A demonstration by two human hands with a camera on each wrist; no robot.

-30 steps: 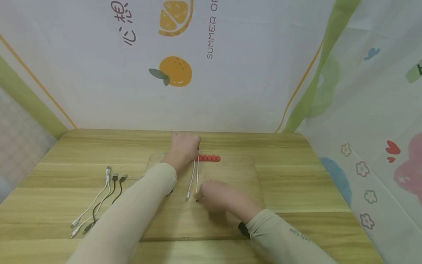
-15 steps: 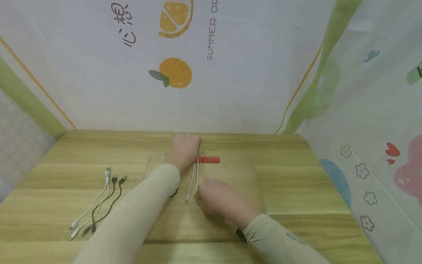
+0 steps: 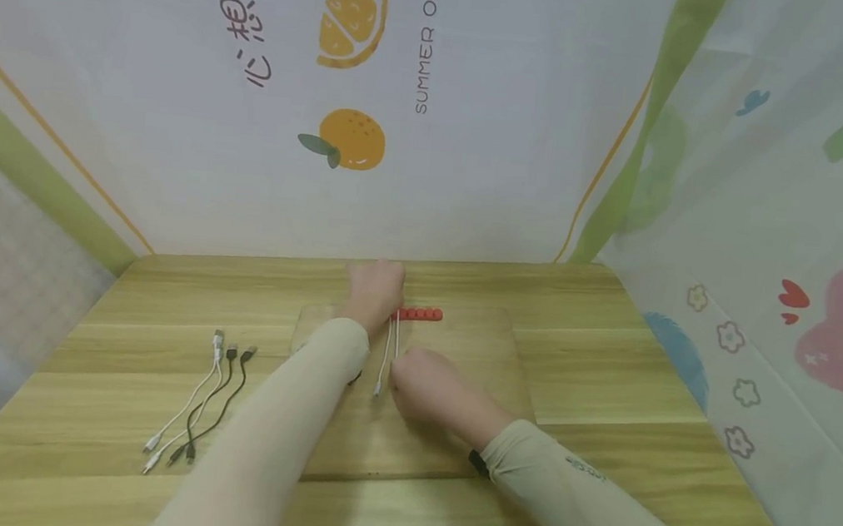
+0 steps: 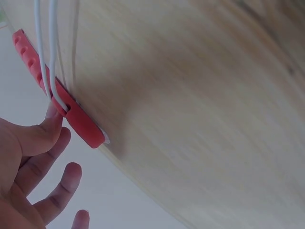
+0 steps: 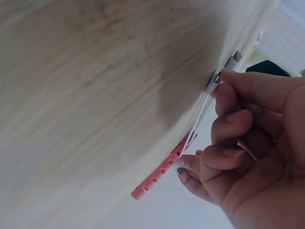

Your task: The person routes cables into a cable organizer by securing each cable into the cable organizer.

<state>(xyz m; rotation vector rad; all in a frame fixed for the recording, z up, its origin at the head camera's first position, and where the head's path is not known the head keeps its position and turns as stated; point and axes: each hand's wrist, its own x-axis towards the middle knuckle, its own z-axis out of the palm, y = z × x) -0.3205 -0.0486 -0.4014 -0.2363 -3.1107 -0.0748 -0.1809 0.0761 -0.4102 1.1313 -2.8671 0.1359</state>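
A red cable clip strip [image 3: 423, 314] lies at the far edge of a wooden board [image 3: 345, 448]. Two white charging cables run through its slots, side by side. My left hand [image 3: 375, 292] is behind the strip; in the left wrist view its thumb and forefinger pinch one white cable [image 4: 53, 47] where it leaves the slot. Nearer, my right hand [image 3: 429, 386] pinches that cable's white connector [image 5: 213, 84] between thumb and forefinger, the cable stretched straight between both hands. The other cable's connector [image 3: 377, 389] rests on the board, just left of my right hand.
Left of the board, two white cables [image 3: 178, 417] and two black cables [image 3: 229, 401] lie loosely side by side on the wooden table [image 3: 78, 400]. Several slots of the strip to the right hold no cable. A white printed curtain [image 3: 472, 201] hangs behind the table.
The right hand has shifted slightly up toward the strip and now covers the connector end it holds. The left hand stays at the strip, a touch further right. The view has tilted slightly.
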